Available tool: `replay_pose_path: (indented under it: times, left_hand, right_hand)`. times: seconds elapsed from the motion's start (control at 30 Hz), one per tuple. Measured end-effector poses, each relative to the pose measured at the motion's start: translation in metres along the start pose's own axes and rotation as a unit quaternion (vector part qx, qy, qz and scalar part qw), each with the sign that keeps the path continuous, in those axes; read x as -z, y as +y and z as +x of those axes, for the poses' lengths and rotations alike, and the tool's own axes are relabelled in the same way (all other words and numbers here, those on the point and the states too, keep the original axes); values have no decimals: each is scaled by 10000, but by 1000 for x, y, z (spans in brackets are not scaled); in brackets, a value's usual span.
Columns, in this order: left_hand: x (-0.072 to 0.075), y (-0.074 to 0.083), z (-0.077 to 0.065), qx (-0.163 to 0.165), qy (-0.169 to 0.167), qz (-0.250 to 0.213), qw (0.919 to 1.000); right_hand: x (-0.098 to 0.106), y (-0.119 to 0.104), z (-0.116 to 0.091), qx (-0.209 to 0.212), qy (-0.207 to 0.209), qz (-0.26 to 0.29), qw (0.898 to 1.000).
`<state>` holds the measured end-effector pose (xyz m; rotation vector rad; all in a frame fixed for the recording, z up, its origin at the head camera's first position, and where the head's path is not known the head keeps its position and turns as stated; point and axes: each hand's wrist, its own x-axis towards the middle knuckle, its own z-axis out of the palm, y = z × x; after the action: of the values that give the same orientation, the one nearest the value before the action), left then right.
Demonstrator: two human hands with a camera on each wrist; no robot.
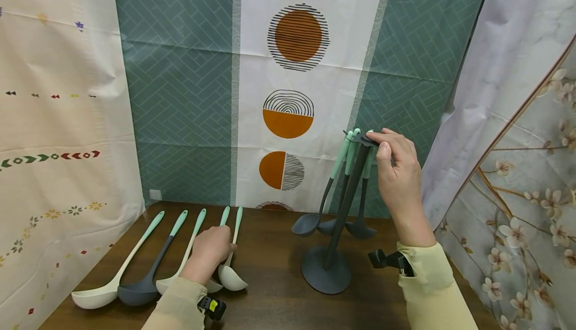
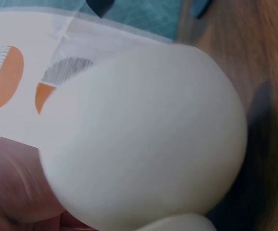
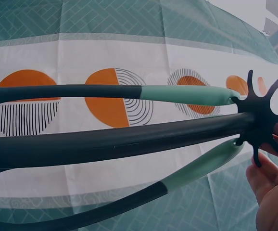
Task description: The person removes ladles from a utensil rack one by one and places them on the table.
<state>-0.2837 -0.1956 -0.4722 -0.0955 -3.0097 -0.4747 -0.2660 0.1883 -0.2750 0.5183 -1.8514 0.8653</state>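
Note:
My left hand (image 1: 212, 246) is over the ladles on the table, its fingers curled around a handle and the thumb by the rightmost ladle (image 1: 233, 277). I cannot tell which of the two rightmost handles it grips. A white ladle bowl (image 2: 148, 139) fills much of the left wrist view. My right hand (image 1: 400, 172) pinches a hook arm at the top of the dark utensil stand (image 1: 345, 207), which leans to the right. Dark ladles with mint handles hang from it, including a left one (image 1: 308, 223) and a right one (image 1: 361, 227).
Left of my left hand lie a white ladle (image 1: 100, 295), a dark grey ladle (image 1: 139, 290) and another white ladle (image 1: 180, 270), handles pointing away. The brown table (image 1: 270, 300) meets a patterned cloth backdrop (image 1: 180, 95). A floral curtain (image 1: 522, 230) hangs at the right.

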Motion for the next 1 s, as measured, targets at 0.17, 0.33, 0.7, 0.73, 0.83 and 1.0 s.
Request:
replay_pose_path:
  times: [0.17, 0.33, 0.7, 0.73, 0.83, 1.0]
  left_hand:
    - [9, 9, -4, -99, 299, 14, 9995]
    - [21, 27, -10, -219, 522, 9, 9984]
    - [41, 76, -27, -880, 1035, -390, 9900]
    - [42, 81, -28, -961, 1086, -467, 9883]
    - [46, 96, -30, -1262, 1255, -697, 9816]
    - [49, 119, -31, -1698, 1432, -1057, 9693]
  right_hand:
    - [2, 0, 1, -34, -27, -3, 10000]
    - [3, -1, 2, -31, -26, -8, 10000]
    - [1, 1, 1, 62, -12, -73, 10000]
    - [1, 1, 1, 84, -3, -70, 9999]
    - [2, 1, 1, 132, 10, -77, 9999]
    - [1, 1, 2, 193, 14, -56, 9998]
